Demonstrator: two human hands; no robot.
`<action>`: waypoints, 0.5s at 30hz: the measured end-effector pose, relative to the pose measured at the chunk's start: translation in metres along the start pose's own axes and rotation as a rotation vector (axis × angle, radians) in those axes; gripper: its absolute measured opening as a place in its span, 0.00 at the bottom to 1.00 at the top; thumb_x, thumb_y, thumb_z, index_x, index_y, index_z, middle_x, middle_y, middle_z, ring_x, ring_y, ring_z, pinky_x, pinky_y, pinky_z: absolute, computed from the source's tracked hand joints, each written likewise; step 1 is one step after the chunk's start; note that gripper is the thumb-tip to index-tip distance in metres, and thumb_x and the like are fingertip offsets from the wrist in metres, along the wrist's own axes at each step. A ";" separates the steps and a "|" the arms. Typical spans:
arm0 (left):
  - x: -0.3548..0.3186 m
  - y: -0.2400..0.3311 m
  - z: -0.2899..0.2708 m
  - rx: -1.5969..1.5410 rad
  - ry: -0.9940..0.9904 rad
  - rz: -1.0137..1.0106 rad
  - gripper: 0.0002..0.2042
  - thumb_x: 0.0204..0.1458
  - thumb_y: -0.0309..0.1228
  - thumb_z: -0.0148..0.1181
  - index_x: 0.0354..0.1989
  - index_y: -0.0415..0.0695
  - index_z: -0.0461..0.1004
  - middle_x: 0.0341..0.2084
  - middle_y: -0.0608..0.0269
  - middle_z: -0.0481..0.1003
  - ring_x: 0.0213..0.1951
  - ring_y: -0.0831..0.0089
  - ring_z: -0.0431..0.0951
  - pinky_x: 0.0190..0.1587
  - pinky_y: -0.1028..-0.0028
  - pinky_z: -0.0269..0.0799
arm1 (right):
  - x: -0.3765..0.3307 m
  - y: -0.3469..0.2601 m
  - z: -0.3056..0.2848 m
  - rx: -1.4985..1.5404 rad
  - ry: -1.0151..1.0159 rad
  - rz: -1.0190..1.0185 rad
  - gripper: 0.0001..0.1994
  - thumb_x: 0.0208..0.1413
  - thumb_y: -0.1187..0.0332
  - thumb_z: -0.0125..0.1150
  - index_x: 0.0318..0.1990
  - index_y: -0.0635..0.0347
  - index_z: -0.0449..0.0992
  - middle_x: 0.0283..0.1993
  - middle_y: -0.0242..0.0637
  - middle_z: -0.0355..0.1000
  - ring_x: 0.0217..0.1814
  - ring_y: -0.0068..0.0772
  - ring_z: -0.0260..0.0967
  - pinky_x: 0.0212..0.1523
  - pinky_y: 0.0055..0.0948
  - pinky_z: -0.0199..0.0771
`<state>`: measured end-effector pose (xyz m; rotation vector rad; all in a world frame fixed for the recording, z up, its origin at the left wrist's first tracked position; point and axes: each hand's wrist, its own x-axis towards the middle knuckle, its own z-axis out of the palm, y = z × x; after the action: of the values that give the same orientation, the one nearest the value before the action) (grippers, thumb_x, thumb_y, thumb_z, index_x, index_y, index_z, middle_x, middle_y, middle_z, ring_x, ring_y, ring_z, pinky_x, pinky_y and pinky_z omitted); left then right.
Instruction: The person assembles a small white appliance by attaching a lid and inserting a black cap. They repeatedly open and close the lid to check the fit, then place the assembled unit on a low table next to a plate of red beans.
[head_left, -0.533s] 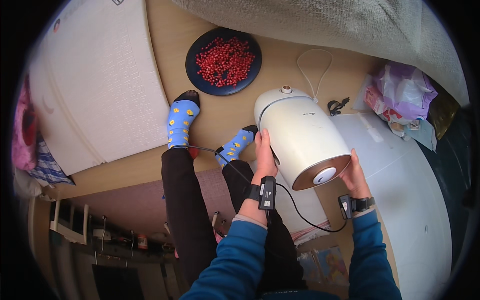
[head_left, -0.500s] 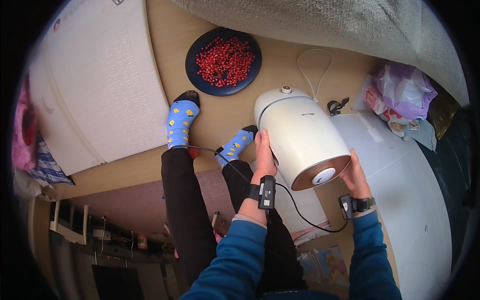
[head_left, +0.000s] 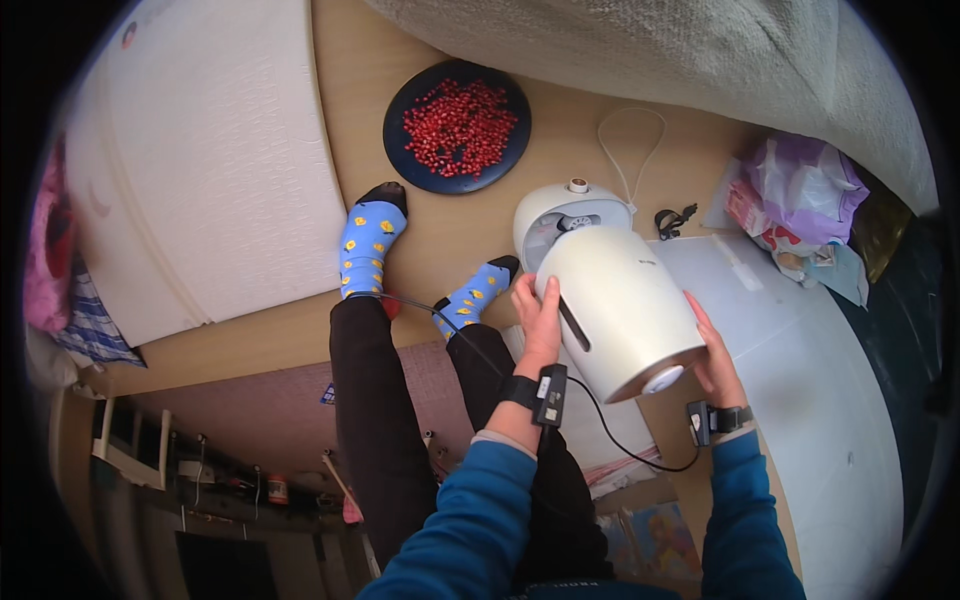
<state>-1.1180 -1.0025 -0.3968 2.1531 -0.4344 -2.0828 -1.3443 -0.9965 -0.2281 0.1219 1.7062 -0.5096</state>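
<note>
A cream, rounded household appliance lies on its side on the wooden surface, in two separated parts. Its large tank-like body (head_left: 625,305) has a dark slot window and a copper-coloured end with a white disc. My left hand (head_left: 540,320) grips this body beside the slot, fingers bent against its side. Round the opposite side, near the copper end, curls my right hand (head_left: 713,355), partly hidden by the body. The tilted base (head_left: 533,218) behind it shows a hollow grey-white inside and a small copper knob on its rim.
A dark plate (head_left: 400,150) of red pomegranate seeds stands at the far middle. My feet in blue socks (head_left: 368,245) rest nearby. A white cord, a black strap (head_left: 674,220) and purple plastic bags (head_left: 805,185) lie to the right. A black cable joins my wrist devices.
Both hands have drawn the tank-like body toward me and slightly right, off the base. A gap now shows the base's inside. The left fingers have shifted along the body.
</note>
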 end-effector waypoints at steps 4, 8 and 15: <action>-0.020 0.011 0.009 0.061 -0.010 0.195 0.19 0.55 0.37 0.57 0.51 0.43 0.63 0.47 0.55 0.60 0.48 0.64 0.64 0.54 0.68 0.62 | -0.022 0.043 -0.036 0.297 0.092 0.055 0.29 0.61 0.57 0.44 0.66 0.64 0.55 0.67 0.43 0.58 0.67 0.38 0.57 0.64 0.37 0.60; -0.032 0.035 0.019 0.059 -0.043 0.375 0.27 0.46 0.34 0.65 0.53 0.40 0.63 0.48 0.48 0.62 0.52 0.52 0.64 0.56 0.61 0.60 | -0.035 0.099 -0.045 0.595 0.253 0.112 0.29 0.63 0.52 0.44 0.63 0.66 0.60 0.63 0.44 0.63 0.62 0.42 0.63 0.60 0.41 0.67; -0.043 0.077 0.037 0.410 -0.107 0.623 0.32 0.45 0.38 0.64 0.57 0.35 0.61 0.53 0.45 0.63 0.56 0.51 0.62 0.60 0.58 0.53 | -0.054 0.148 0.006 1.081 0.189 0.147 0.31 0.62 0.46 0.42 0.65 0.58 0.60 0.66 0.41 0.61 0.66 0.46 0.58 0.66 0.47 0.56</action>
<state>-1.1655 -1.0596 -0.3355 1.7379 -1.4374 -1.8483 -1.2745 -0.8552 -0.2160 1.0834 1.4106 -1.2892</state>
